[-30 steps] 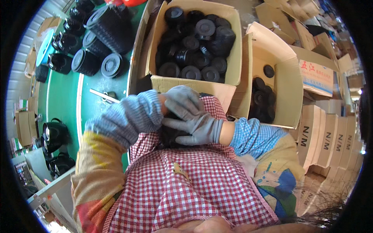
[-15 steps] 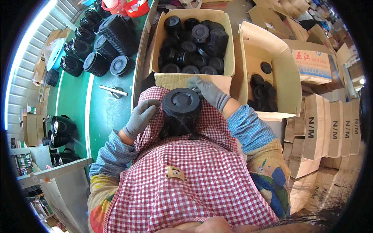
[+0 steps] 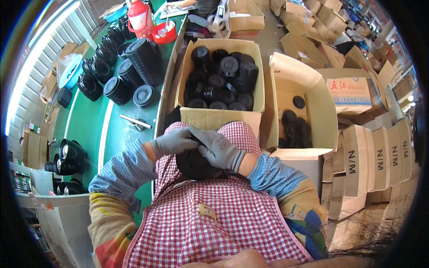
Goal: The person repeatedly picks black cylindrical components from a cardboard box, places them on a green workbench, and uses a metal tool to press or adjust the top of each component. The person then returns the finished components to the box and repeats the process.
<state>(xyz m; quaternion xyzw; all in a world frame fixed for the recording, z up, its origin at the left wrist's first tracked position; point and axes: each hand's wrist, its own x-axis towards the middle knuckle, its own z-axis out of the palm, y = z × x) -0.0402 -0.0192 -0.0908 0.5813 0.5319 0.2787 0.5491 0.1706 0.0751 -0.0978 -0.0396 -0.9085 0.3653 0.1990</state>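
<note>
A black container (image 3: 191,167) rests in my lap, tilted toward me, with its top largely hidden under my gloved hands. My left hand (image 3: 174,142) is closed around the far left side of its black lid (image 3: 197,140). My right hand (image 3: 220,149) is pressed over the lid's right side, its fingers reaching across and touching the left hand's fingers. Both hands wear grey gloves. Just beyond them stands a cardboard box (image 3: 222,118) full of black round lids (image 3: 229,65).
Right of it, a second cardboard box (image 3: 308,80) holds several black lids. On the green workbench (image 3: 89,138) at left are stacks of black lids (image 3: 117,90), dark shiny pots (image 3: 71,152), a metal T-shaped tool (image 3: 135,121) and a red bucket (image 3: 140,20). Folded cartons (image 3: 357,163) stand at right.
My right hand has come from the box's near edge onto the lid, and my left hand has moved in from the side. The container now leans toward me; the view has shifted upward.
</note>
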